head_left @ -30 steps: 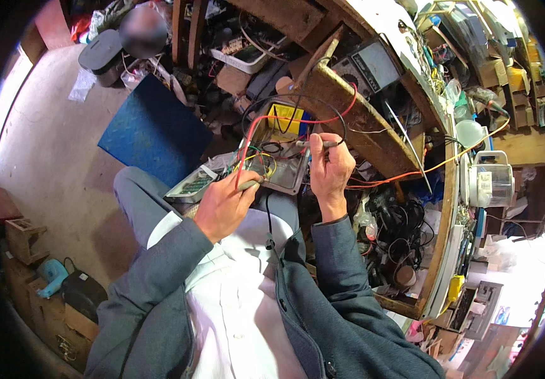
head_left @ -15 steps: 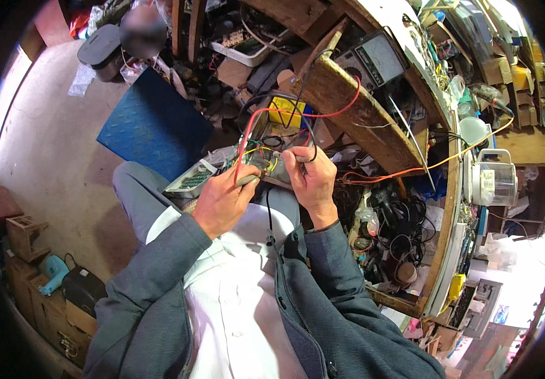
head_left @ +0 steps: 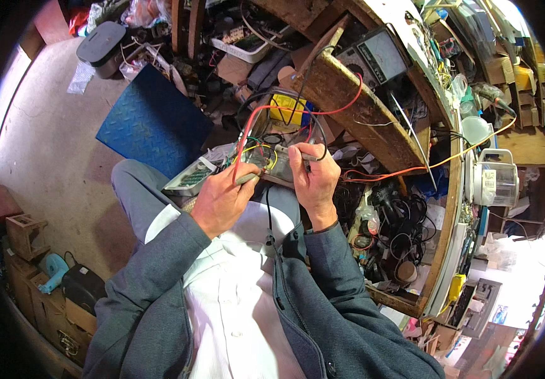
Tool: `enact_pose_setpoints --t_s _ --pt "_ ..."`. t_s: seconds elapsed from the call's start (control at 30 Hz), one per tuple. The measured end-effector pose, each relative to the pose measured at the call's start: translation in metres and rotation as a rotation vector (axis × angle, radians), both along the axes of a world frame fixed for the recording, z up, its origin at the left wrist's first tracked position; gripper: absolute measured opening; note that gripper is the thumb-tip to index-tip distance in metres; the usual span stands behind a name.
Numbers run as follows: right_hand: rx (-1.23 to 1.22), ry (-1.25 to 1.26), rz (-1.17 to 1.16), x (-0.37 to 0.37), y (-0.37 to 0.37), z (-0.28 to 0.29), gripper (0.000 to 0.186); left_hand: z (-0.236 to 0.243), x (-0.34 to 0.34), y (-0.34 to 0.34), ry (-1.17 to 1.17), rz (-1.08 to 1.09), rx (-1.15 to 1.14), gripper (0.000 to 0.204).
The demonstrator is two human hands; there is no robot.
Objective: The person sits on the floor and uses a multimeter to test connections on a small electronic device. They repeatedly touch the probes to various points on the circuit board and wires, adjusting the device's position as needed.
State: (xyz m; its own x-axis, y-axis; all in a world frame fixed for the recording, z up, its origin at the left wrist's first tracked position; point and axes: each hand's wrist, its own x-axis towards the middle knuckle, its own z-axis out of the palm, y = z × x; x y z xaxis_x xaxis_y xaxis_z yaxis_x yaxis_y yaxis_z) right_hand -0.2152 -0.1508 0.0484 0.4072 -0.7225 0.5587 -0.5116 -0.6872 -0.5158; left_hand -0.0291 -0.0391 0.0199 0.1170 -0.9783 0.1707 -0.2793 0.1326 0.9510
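Note:
My left hand (head_left: 223, 201) is closed around a test probe (head_left: 246, 179) with a red lead (head_left: 242, 142); its tip points into the wiring of an opened device. In my right hand (head_left: 315, 184), pinched between thumb and fingers, is a second test probe (head_left: 311, 157) with a black lead (head_left: 324, 144). That probe points left over the device; whether its tip touches anything I cannot tell. The opened device lies at my lap, with a circuit board (head_left: 191, 181) in a pale case and yellow, green and red wires (head_left: 266, 153) bunched in the middle.
A meter with a dial (head_left: 373, 58) sits on the wooden shelf (head_left: 364, 114) beyond my right hand; the red lead runs toward it. A blue textured panel (head_left: 152, 123) lies far left. Tangled black cables (head_left: 398, 227) fill the space at right. An orange-yellow cord (head_left: 462, 155) crosses the bench.
My right hand has shifted slightly to the right with its probe, away from the middle of the wiring. My left hand stays nearly where it was.

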Motion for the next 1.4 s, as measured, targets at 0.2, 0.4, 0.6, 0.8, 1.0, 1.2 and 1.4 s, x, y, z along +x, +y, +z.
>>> enact_pose_setpoints --t_s 0.2,0.4,0.6,0.8,1.0,1.2,1.4 --pt "-0.001 -0.053 -0.122 -0.008 -0.002 -0.012 0.011 -0.001 -0.001 0.000 0.009 0.015 -0.008 0.017" --pt "-0.038 0.016 -0.076 -0.010 -0.010 -0.003 0.010 0.002 0.000 0.001 -0.008 0.006 0.031 0.017" --pt "0.055 -0.080 -0.044 -0.008 -0.006 -0.003 0.012 0.002 0.000 0.001 0.024 0.002 0.033 0.017" --pt "-0.076 -0.034 -0.033 -0.006 -0.006 -0.002 0.011 0.000 -0.001 0.001 0.007 0.010 0.002 0.017" --pt "-0.014 -0.024 0.026 -0.011 -0.003 -0.003 0.015 0.000 -0.001 0.001 0.027 0.005 0.000 0.017" --pt "-0.046 0.035 0.075 -0.006 -0.004 -0.004 0.016 -0.002 -0.001 0.001 0.008 0.016 -0.024 0.017" --pt "-0.076 0.053 0.082 -0.004 -0.003 -0.006 0.016 0.000 -0.001 0.001 0.016 0.007 0.008 0.017"
